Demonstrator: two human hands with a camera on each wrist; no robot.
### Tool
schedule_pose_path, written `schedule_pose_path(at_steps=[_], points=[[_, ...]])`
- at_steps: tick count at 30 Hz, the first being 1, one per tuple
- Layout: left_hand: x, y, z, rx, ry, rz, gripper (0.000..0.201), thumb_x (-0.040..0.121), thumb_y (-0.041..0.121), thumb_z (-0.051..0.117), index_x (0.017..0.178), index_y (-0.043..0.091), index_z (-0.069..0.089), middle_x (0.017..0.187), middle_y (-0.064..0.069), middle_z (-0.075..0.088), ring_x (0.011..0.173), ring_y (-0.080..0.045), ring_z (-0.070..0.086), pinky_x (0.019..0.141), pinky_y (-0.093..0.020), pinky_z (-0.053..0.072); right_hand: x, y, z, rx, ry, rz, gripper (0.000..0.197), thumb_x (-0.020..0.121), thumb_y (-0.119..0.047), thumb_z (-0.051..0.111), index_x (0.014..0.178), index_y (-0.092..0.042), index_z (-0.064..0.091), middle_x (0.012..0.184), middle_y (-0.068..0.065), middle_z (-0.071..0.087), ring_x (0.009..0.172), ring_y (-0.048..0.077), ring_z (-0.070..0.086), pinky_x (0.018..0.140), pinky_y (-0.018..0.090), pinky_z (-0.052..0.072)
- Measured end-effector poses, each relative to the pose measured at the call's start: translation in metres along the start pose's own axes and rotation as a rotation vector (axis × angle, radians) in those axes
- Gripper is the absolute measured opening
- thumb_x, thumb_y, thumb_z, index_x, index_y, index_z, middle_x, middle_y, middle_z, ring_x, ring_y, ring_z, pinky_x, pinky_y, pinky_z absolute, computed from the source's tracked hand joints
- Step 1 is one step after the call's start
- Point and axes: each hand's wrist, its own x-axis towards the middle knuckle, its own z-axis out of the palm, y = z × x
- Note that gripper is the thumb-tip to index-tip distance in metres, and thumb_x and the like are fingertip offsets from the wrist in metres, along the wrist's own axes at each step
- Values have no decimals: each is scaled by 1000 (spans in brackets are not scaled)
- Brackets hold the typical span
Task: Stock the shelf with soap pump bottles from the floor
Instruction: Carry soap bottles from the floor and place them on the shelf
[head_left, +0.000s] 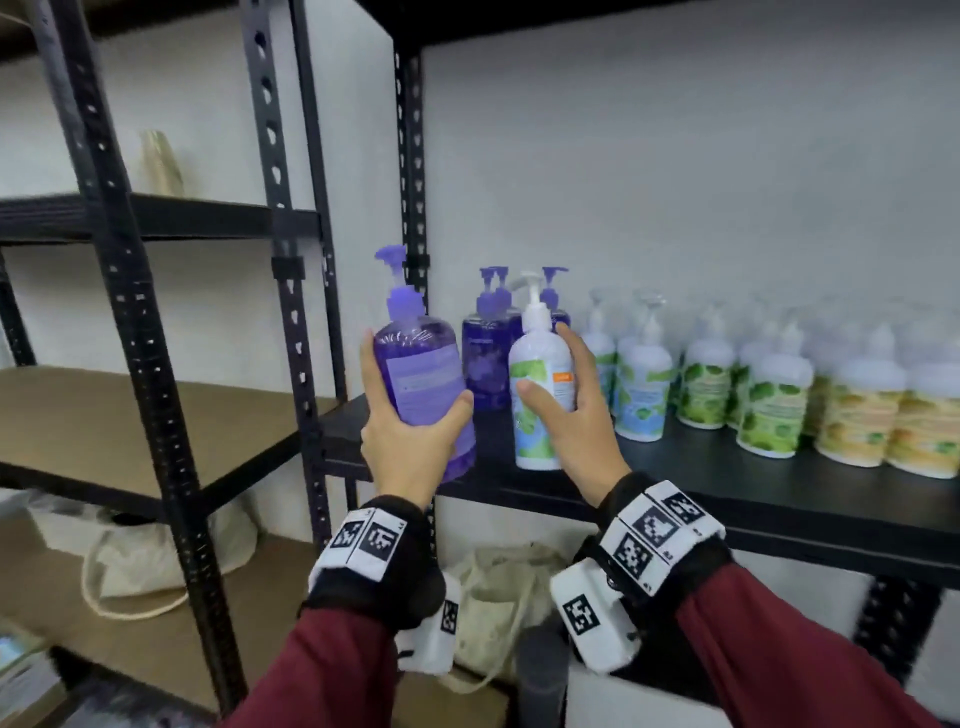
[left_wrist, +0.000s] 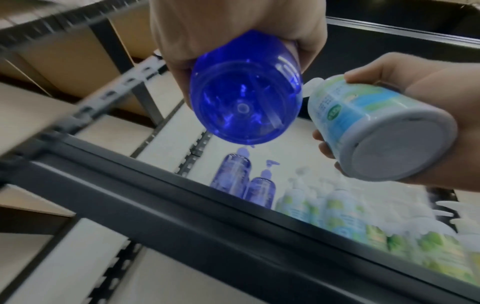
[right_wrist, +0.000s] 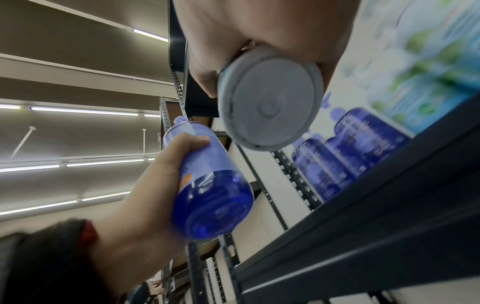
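My left hand grips a purple soap pump bottle upright, held in the air just left of the black shelf. Its round blue base fills the left wrist view. My right hand grips a white pump bottle with a green and blue label, its bottom at the shelf's front edge. The grey base of that white bottle faces the right wrist camera. Behind stand purple bottles and rows of white bottles with green labels.
Yellow-labelled bottles fill the shelf's right end. A black perforated upright stands left of my left hand. An adjacent rack has brown boards. Cloth bags lie on the lower board.
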Motion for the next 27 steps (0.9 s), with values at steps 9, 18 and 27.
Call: schedule_pose_path(at_steps=[9,18,27], points=[[24,3,110,-13,-166,-65,104,69,36,77,144,50,7,128,1,58,113,-31,56,97,-35,38,5,8,-85,-149,187,-38,58,87,-3,61,132,-31,39,129,-7,54,110,7,58,99,38,48],[43,-24,141,8,-264,-97,101,77,26,74,147,44,3,141,-13,41,123,-34,46,103,-44,33,5,14,-107,-244,166,-108,58,85,-2,64,125,-36,40,129,-10,50,110,5,56,95,27,48],[30,-38,142,-23,-377,5,103,77,23,77,150,31,4,148,-13,26,132,-30,34,106,-38,27,6,26,-103,-255,223,-111,55,84,-7,65,121,-39,41,118,-18,53,102,2,59,90,25,49]])
